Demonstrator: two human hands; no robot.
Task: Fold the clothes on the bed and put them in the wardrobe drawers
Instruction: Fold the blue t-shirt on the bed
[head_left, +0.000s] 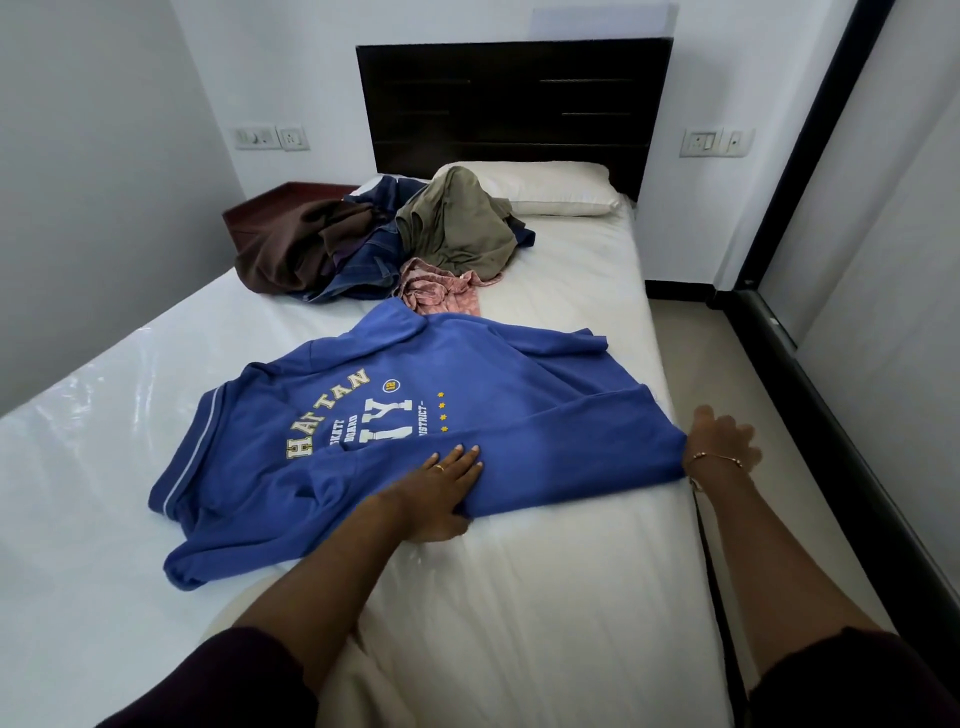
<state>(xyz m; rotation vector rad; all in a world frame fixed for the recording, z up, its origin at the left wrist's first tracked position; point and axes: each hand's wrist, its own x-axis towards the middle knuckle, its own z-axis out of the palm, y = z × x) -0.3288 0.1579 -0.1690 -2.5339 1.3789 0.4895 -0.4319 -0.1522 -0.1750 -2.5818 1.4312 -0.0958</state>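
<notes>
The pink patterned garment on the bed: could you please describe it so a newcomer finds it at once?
Start at the dark wooden headboard and come down to the heap of unfolded clothes below the white pillow. The crumpled pink patterned garment lies at the heap's near edge, the only pink piece, just beyond the spread blue printed shirt.

Right hand (719, 441) motion-blurred at right edge of the blue shirt (415, 415); grip on hem unclear. Shirt print partly lost in folds, small lettering unreadable. Lower garments in upper-centre clothes pile (374, 244) hidden. Both upper arms cut off at bottom edge.
</notes>
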